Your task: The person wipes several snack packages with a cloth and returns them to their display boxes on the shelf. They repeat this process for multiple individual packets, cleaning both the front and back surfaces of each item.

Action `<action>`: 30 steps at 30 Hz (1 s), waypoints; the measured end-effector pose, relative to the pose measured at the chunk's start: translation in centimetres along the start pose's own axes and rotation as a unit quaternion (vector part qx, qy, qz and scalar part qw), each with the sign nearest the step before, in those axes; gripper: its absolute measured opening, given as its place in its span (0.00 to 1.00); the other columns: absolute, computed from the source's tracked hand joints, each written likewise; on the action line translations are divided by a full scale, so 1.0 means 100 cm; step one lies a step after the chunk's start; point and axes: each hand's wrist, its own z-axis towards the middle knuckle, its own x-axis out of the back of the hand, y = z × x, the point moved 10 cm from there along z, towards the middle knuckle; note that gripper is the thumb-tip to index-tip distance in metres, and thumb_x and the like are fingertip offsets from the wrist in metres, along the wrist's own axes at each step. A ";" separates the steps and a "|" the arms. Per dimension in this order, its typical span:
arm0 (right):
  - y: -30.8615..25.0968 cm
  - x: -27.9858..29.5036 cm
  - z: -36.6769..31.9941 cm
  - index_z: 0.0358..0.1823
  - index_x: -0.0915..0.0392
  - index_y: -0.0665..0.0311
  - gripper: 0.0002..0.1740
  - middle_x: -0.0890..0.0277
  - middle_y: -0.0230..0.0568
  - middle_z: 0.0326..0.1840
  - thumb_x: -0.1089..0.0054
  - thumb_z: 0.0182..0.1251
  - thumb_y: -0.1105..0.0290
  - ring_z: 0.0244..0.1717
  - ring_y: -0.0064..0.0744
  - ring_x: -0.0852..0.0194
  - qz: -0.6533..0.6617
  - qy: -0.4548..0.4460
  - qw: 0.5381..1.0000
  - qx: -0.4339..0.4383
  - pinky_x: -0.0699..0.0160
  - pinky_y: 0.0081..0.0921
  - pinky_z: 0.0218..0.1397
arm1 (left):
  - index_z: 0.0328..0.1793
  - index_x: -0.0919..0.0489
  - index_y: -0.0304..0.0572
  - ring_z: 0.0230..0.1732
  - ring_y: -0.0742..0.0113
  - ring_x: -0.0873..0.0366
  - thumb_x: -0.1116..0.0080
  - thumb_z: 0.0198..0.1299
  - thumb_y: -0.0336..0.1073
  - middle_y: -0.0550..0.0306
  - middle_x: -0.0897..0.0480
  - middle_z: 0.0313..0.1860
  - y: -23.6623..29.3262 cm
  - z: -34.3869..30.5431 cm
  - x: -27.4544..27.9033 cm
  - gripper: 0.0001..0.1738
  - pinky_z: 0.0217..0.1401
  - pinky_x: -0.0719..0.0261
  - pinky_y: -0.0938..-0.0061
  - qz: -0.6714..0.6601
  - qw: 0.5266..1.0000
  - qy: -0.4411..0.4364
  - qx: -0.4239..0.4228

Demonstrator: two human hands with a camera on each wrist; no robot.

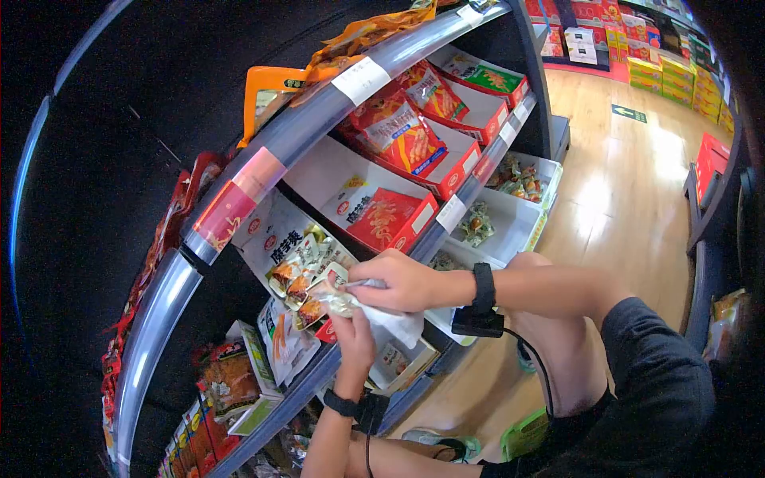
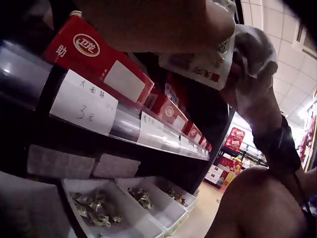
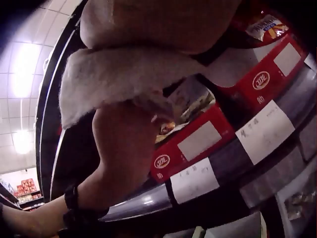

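Both hands meet over an open shelf box of small snack packets (image 1: pixel 296 279). My left hand (image 1: pixel 355 341) pinches the lower edge of a small shiny packet (image 1: pixel 335 301) from below. Fingers of my right hand (image 1: pixel 402 280) curl round a white cloth (image 1: pixel 398 325), which hangs beneath them and touches the packet. In the left wrist view the packet (image 2: pixel 200 64) shows printed lettering beside the cloth (image 2: pixel 253 47). The right wrist view has the cloth (image 3: pixel 119 79) stretched between the two hands, with my left hand (image 3: pixel 124 136) below it; some fingertips are hidden.
Red-fronted boxes of snack bags (image 1: pixel 398 143) line the tilted shelf, with a price-label rail (image 1: pixel 451 213) along its front. Lower white bins (image 1: pixel 510 219) hold small wrapped items. A wooden floor (image 1: pixel 594 183) runs to the right, and a green basket (image 1: pixel 524 434) is near the person's legs.
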 end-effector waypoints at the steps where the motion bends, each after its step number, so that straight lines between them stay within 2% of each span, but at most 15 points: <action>1: 0.003 0.002 0.000 0.41 0.23 0.68 0.11 0.23 0.54 0.32 0.47 0.68 0.67 0.35 0.51 0.20 0.019 0.028 0.999 0.003 0.25 0.37 0.38 | 0.77 0.57 0.32 0.75 0.56 0.47 0.52 0.68 0.39 0.43 0.47 0.75 -0.005 -0.005 -0.007 0.39 0.77 0.52 0.64 -0.019 0.999 -0.016 0.030; 4: 0.004 0.005 -0.005 0.37 0.26 0.68 0.12 0.24 0.55 0.31 0.48 0.68 0.65 0.35 0.57 0.23 0.040 0.093 0.995 0.007 0.27 0.43 0.37 | 0.78 0.65 0.30 0.78 0.54 0.52 0.46 0.64 0.37 0.41 0.51 0.77 -0.008 -0.017 -0.033 0.48 0.79 0.55 0.63 -0.053 0.989 -0.084 0.113; 7: 0.007 0.002 -0.009 0.38 0.26 0.66 0.11 0.24 0.54 0.33 0.48 0.68 0.64 0.36 0.56 0.24 0.012 0.105 0.994 0.038 0.26 0.44 0.38 | 0.79 0.68 0.32 0.79 0.54 0.54 0.42 0.62 0.38 0.41 0.52 0.78 -0.004 -0.025 -0.044 0.52 0.79 0.56 0.64 -0.123 0.981 -0.074 0.133; 8: 0.010 -0.001 -0.012 0.38 0.26 0.66 0.11 0.24 0.53 0.33 0.48 0.68 0.64 0.36 0.56 0.24 -0.006 0.115 0.993 0.034 0.26 0.44 0.38 | 0.77 0.55 0.33 0.75 0.56 0.45 0.46 0.67 0.44 0.42 0.43 0.73 -0.009 -0.023 -0.034 0.42 0.77 0.50 0.65 -0.085 0.990 -0.002 0.114; 10: 0.011 -0.013 -0.021 0.39 0.27 0.65 0.10 0.25 0.52 0.32 0.48 0.68 0.64 0.36 0.56 0.24 -0.042 0.138 0.989 0.029 0.26 0.44 0.38 | 0.68 0.42 0.33 0.64 0.62 0.36 0.52 0.70 0.48 0.45 0.33 0.62 -0.025 -0.018 -0.009 0.30 0.69 0.40 0.68 -0.158 0.972 0.125 0.121; 11: 0.021 -0.035 -0.029 0.39 0.28 0.66 0.10 0.26 0.53 0.32 0.48 0.68 0.65 0.36 0.57 0.24 -0.040 0.078 0.996 -0.024 0.25 0.45 0.37 | 0.64 0.35 0.33 0.59 0.65 0.31 0.55 0.72 0.50 0.47 0.28 0.56 -0.032 -0.014 0.007 0.27 0.65 0.35 0.69 -0.192 0.955 0.189 0.123; 12: 0.009 -0.049 -0.037 0.39 0.29 0.66 0.10 0.26 0.53 0.31 0.48 0.67 0.66 0.35 0.57 0.24 -0.038 0.070 0.997 -0.007 0.25 0.46 0.37 | 0.48 0.27 0.37 0.41 0.74 0.29 0.64 0.75 0.54 0.57 0.26 0.38 -0.041 -0.009 0.023 0.26 0.47 0.31 0.76 -0.193 0.940 0.235 0.155; 13: -0.003 -0.059 -0.042 0.38 0.29 0.67 0.09 0.26 0.53 0.31 0.48 0.67 0.66 0.34 0.57 0.24 -0.035 0.064 0.997 0.010 0.25 0.47 0.36 | 0.45 0.27 0.39 0.34 0.77 0.32 0.62 0.74 0.55 0.62 0.28 0.32 -0.018 0.002 0.024 0.25 0.40 0.35 0.79 -0.200 0.941 0.202 0.183; 15: -0.009 -0.066 -0.043 0.39 0.30 0.67 0.09 0.26 0.53 0.31 0.48 0.67 0.67 0.34 0.57 0.24 -0.042 0.051 0.998 0.016 0.25 0.47 0.37 | 0.47 0.26 0.39 0.34 0.77 0.33 0.63 0.74 0.54 0.61 0.28 0.32 -0.013 0.002 0.026 0.25 0.39 0.35 0.78 -0.216 0.942 0.161 0.202; 17: -0.013 -0.062 -0.040 0.38 0.30 0.68 0.09 0.26 0.54 0.31 0.48 0.66 0.68 0.33 0.57 0.24 -0.043 0.075 0.996 0.030 0.25 0.47 0.36 | 0.52 0.26 0.37 0.35 0.77 0.33 0.64 0.74 0.53 0.60 0.27 0.34 -0.022 -0.003 0.032 0.25 0.40 0.34 0.77 -0.131 0.962 0.187 0.148; 19: -0.017 -0.034 -0.027 0.37 0.30 0.68 0.09 0.27 0.53 0.30 0.48 0.66 0.68 0.33 0.56 0.24 -0.040 0.126 0.990 0.054 0.25 0.47 0.36 | 0.63 0.29 0.37 0.44 0.73 0.28 0.65 0.75 0.52 0.60 0.25 0.44 -0.040 -0.010 0.013 0.27 0.51 0.30 0.75 -0.275 0.929 0.166 0.183; 21: -0.006 -0.010 -0.015 0.36 0.29 0.69 0.08 0.27 0.53 0.29 0.48 0.66 0.70 0.32 0.56 0.25 -0.044 0.188 0.981 0.019 0.26 0.45 0.35 | 0.64 0.30 0.39 0.47 0.72 0.27 0.65 0.75 0.54 0.60 0.24 0.47 -0.026 -0.021 -0.005 0.28 0.54 0.29 0.74 -0.274 0.923 0.191 0.190; 26: 0.016 0.015 -0.003 0.38 0.29 0.69 0.05 0.28 0.52 0.32 0.48 0.67 0.74 0.32 0.56 0.26 0.006 0.231 0.971 -0.063 0.27 0.40 0.34 | 0.68 0.34 0.43 0.55 0.69 0.25 0.65 0.73 0.58 0.57 0.25 0.56 -0.029 -0.038 -0.042 0.30 0.58 0.27 0.72 -0.286 0.916 0.039 0.277; 29: 0.009 -0.010 -0.015 0.42 0.30 0.69 0.06 0.27 0.51 0.31 0.49 0.68 0.73 0.30 0.57 0.27 -0.084 0.270 0.958 0.038 0.27 0.41 0.35 | 0.67 0.33 0.44 0.55 0.68 0.25 0.65 0.73 0.59 0.59 0.23 0.53 -0.017 -0.035 -0.031 0.30 0.61 0.28 0.71 -0.289 0.927 0.113 0.210; 30: 0.013 -0.025 -0.019 0.52 0.33 0.67 0.13 0.25 0.53 0.34 0.50 0.69 0.72 0.30 0.59 0.25 -0.105 0.227 0.968 0.035 0.25 0.44 0.34 | 0.65 0.32 0.44 0.56 0.67 0.25 0.64 0.73 0.59 0.60 0.22 0.53 -0.030 -0.036 -0.032 0.29 0.63 0.29 0.70 -0.407 0.856 0.163 0.273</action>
